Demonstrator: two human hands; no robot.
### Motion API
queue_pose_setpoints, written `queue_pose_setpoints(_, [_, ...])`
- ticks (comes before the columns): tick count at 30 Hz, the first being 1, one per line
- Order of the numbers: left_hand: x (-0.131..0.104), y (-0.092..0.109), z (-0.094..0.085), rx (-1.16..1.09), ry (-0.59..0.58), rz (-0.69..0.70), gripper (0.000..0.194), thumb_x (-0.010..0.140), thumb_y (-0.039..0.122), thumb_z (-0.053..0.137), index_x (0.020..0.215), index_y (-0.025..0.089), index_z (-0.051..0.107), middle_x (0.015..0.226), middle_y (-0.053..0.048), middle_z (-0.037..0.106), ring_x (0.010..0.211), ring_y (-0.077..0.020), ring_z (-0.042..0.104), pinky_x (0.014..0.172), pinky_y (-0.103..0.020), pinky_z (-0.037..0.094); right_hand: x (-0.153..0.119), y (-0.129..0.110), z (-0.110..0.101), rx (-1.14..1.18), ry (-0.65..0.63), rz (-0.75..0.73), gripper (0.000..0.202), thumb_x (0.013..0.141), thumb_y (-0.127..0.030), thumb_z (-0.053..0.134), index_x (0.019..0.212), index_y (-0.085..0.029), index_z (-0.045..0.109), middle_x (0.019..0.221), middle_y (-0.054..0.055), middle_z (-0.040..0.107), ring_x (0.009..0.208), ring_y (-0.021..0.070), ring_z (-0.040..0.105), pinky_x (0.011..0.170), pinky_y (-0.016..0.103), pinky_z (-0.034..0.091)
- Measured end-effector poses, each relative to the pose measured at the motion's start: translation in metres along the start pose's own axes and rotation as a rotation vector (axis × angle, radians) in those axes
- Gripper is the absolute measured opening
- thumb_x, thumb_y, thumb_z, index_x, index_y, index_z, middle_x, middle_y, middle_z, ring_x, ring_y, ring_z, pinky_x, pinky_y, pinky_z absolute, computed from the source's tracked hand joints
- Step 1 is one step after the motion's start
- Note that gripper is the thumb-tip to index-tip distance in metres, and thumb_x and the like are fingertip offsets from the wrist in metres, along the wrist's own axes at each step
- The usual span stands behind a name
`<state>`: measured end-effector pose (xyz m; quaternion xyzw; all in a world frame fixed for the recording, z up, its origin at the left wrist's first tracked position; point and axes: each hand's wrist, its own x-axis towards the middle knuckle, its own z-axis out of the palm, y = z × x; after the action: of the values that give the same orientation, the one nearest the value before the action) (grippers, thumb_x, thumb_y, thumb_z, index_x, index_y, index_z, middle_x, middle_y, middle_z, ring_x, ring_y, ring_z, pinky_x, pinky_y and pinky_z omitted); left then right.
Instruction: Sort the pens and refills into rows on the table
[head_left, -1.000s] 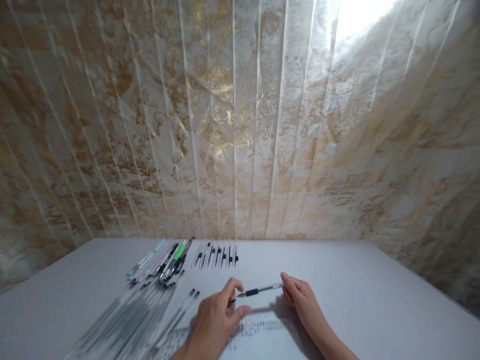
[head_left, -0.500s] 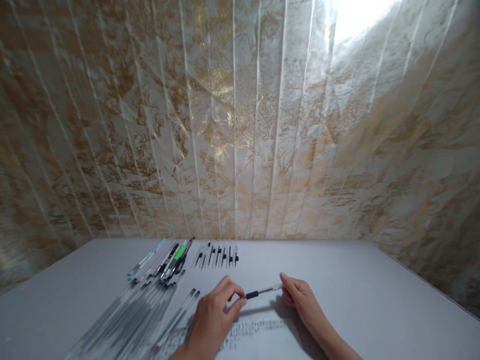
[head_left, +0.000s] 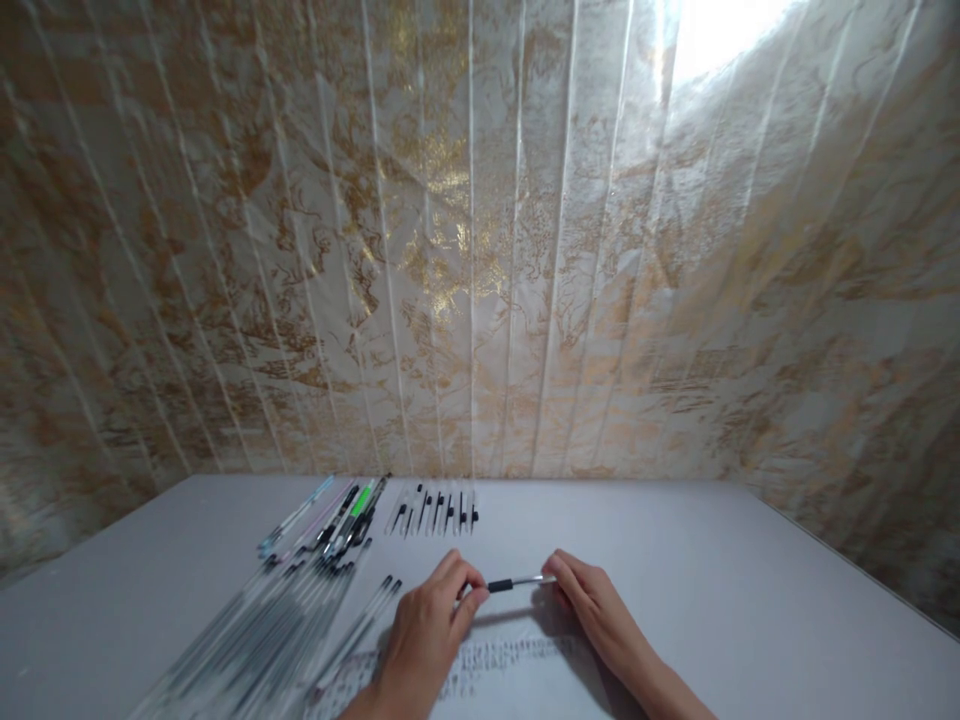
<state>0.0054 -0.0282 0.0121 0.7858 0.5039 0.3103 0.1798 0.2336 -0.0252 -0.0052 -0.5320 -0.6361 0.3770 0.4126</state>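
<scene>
Because it was held at both ends, one pen (head_left: pixel 500 586) hung nearly level above the bench (head_left: pixel 690 530), its black grip exposed between the hands. Left hand (head_left: pixel 431 622): thumb and forefinger pinched around the near-tip end, likely for steadiness. Right hand (head_left: pixel 592 610): fingers closed on the opposite end, perhaps as counter-support; exact contact hidden. Marked sheet (head_left: pixel 525 652): beneath the hands, partly covered, lettering too blurred to read. Clear pieces with black parts (head_left: pixel 437 513): ranked side by side beyond the left hand, presumably spaced for separate picking. Assorted pens (head_left: pixel 361 500): grouped left of that row. Slender grey sticks (head_left: pixel 247 630): sheaf nearer the front, dark ends pointing away, apparently aligned to remain together.
</scene>
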Motion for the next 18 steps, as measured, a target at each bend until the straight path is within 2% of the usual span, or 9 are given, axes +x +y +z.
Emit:
queue_pose_setpoints(2, [-0.001, 0.001, 0.001, -0.012, 0.006, -0.002, 0.016, 0.092, 0.028, 0.047, 0.083, 0.024, 0.060, 0.084, 0.003, 0.061, 0.071, -0.0127, 0.060, 0.066, -0.022, 0.039, 0.000, 0.000, -0.001, -0.028, -0.017, -0.009, 0.055, 0.086, -0.067, 0.041, 0.063, -0.019, 0.050, 0.058, -0.003, 0.045, 0.058, 0.0132, 0.040, 0.056, 0.026, 0.032])
queue_pose_setpoints(3, [-0.001, 0.001, 0.001, -0.016, 0.009, -0.005, 0.016, 0.092, 0.028, 0.047, 0.083, 0.024, 0.060, 0.084, 0.003, 0.062, 0.071, -0.0127, 0.060, 0.066, -0.022, 0.039, 0.000, -0.001, -0.003, -0.008, -0.031, -0.026, 0.052, 0.084, -0.067, 0.045, 0.064, -0.019, 0.050, 0.060, -0.002, 0.046, 0.060, 0.0134, 0.041, 0.057, 0.026, 0.033])
queue_pose_setpoints(5, [-0.001, 0.001, 0.001, -0.024, 0.015, -0.013, 0.016, 0.092, 0.029, 0.048, 0.083, 0.024, 0.060, 0.084, 0.003, 0.062, 0.071, -0.0129, 0.060, 0.066, -0.023, 0.040, 0.000, -0.005, -0.007, 0.077, -0.061, -0.058, 0.045, 0.080, -0.064, 0.056, 0.077, -0.019, 0.055, 0.069, -0.002, 0.051, 0.064, 0.0134, 0.044, 0.060, 0.025, 0.035])
queue_pose_setpoints(7, [-0.001, 0.001, 0.000, -0.032, 0.025, -0.020, 0.015, 0.091, 0.028, 0.048, 0.082, 0.024, 0.060, 0.084, 0.003, 0.062, 0.071, -0.0130, 0.060, 0.066, -0.023, 0.040, 0.000, -0.008, -0.009, 0.151, -0.082, -0.036, 0.044, 0.080, -0.063, 0.057, 0.087, -0.020, 0.058, 0.070, -0.002, 0.051, 0.062, 0.0125, 0.044, 0.058, 0.024, 0.034])
queue_pose_setpoints(10, [0.000, -0.001, 0.000, -0.046, 0.044, -0.016, 0.015, 0.090, 0.028, 0.049, 0.082, 0.023, 0.061, 0.083, 0.003, 0.063, 0.071, -0.0129, 0.060, 0.065, -0.022, 0.040, 0.002, -0.006, -0.009, 0.093, -0.125, 0.043, 0.056, 0.085, -0.069, 0.042, 0.069, -0.017, 0.057, 0.056, -0.003, 0.042, 0.053, 0.0107, 0.036, 0.052, 0.025, 0.028])
queue_pose_setpoints(12, [0.001, -0.002, 0.001, -0.057, 0.061, -0.006, 0.015, 0.090, 0.028, 0.050, 0.081, 0.024, 0.061, 0.083, 0.003, 0.063, 0.070, -0.0128, 0.059, 0.064, -0.022, 0.040, 0.003, -0.003, -0.009, 0.036, -0.139, 0.035, 0.057, 0.084, -0.069, 0.045, 0.060, -0.017, 0.053, 0.053, -0.004, 0.039, 0.053, 0.0103, 0.033, 0.052, 0.025, 0.026])
queue_pose_setpoints(15, [0.001, -0.002, 0.001, -0.063, 0.073, -0.002, 0.014, 0.089, 0.028, 0.051, 0.080, 0.023, 0.061, 0.082, 0.003, 0.063, 0.070, -0.0127, 0.059, 0.063, -0.022, 0.040, 0.003, -0.001, -0.011, 0.106, -0.127, -0.022, 0.039, 0.079, -0.058, 0.062, 0.077, -0.019, 0.058, 0.061, -0.005, 0.046, 0.058, 0.0110, 0.039, 0.055, 0.024, 0.030])
queue_pose_setpoints(17, [0.001, -0.001, 0.000, -0.063, 0.063, -0.004, 0.014, 0.089, 0.028, 0.051, 0.080, 0.023, 0.061, 0.082, 0.003, 0.062, 0.070, -0.0128, 0.059, 0.064, -0.022, 0.040, 0.002, -0.004, -0.013, 0.153, -0.144, -0.030, 0.033, 0.078, -0.051, 0.066, 0.087, -0.020, 0.060, 0.067, -0.004, 0.051, 0.062, 0.0117, 0.043, 0.057, 0.024, 0.033])
queue_pose_setpoints(18, [0.001, -0.001, 0.000, -0.063, 0.056, -0.005, 0.014, 0.089, 0.028, 0.050, 0.081, 0.023, 0.061, 0.082, 0.003, 0.062, 0.070, -0.0128, 0.059, 0.064, -0.022, 0.040, 0.001, -0.005, -0.014, 0.156, -0.159, -0.024, 0.032, 0.079, -0.050, 0.066, 0.086, -0.019, 0.062, 0.067, -0.003, 0.053, 0.062, 0.0120, 0.044, 0.058, 0.024, 0.033])
